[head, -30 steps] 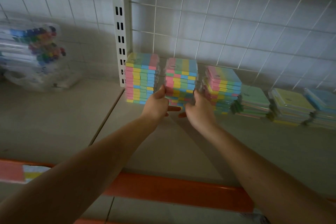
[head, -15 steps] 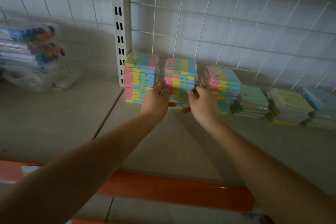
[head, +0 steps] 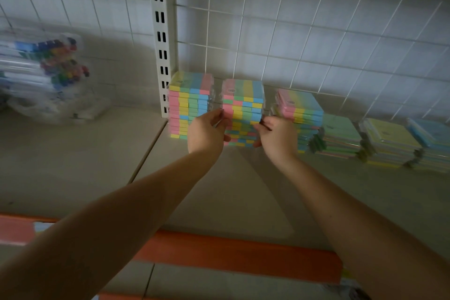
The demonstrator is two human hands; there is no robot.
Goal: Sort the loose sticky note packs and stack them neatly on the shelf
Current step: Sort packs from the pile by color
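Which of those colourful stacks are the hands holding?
The second stack from the left, striped in mixed colours; the left hand and right hand grip its sides, the other stacks stand untouched.

Both forearms bare to frame edge; no sleeves, watch, rings or gloves visible.

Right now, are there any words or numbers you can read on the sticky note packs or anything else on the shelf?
No text here can be read.
Small label on the top pack of the middle stack: too small and blurred.
Small label on the top pack of the left stack: too blurred.
Small label on the top pack of the leaning stack: too blurred.
Bag of markers: no print can be made out.
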